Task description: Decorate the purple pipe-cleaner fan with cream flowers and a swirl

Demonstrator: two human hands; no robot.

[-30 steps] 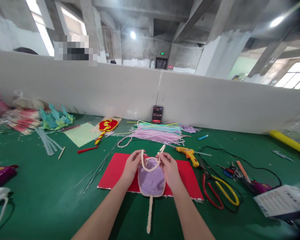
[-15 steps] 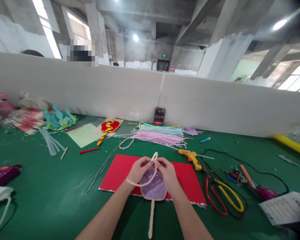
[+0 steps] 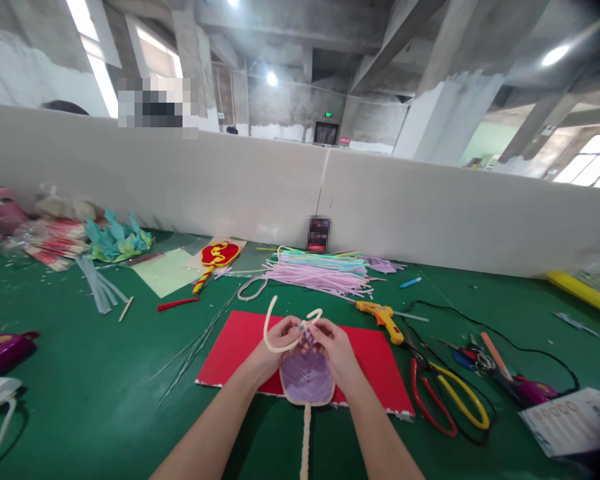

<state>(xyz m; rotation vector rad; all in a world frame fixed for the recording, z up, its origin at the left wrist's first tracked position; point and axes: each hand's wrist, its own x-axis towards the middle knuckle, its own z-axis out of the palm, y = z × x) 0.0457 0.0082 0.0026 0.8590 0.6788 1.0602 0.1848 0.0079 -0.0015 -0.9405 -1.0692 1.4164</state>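
Observation:
Both hands meet over the top of a purple fan-shaped piece (image 3: 307, 378) with a cream border and a twisted cream handle (image 3: 305, 440). A cream pipe cleaner (image 3: 267, 327) is pinched between the fingertips of my left hand (image 3: 284, 337) and my right hand (image 3: 330, 339). Its long end curls up at the left, and a short loop stands above the fingers. The fingers hide the fan's upper edge. Beneath lies a red board (image 3: 375, 367) with worn white edges.
Pink and turquoise pipe cleaners (image 3: 320, 272) lie behind the board. A yellow glue gun (image 3: 380, 317) and red-and-yellow-handled pliers (image 3: 447, 393) are at the right. Thin wires (image 3: 197, 347) lie left, beyond them a red-and-yellow fan (image 3: 220, 255). A white partition (image 3: 430, 207) closes the back.
The pipe cleaner's long end has swung from across the fan up to the left, above my left hand. The loop at the top has become smaller and bent right. The fan has shifted slightly downward.

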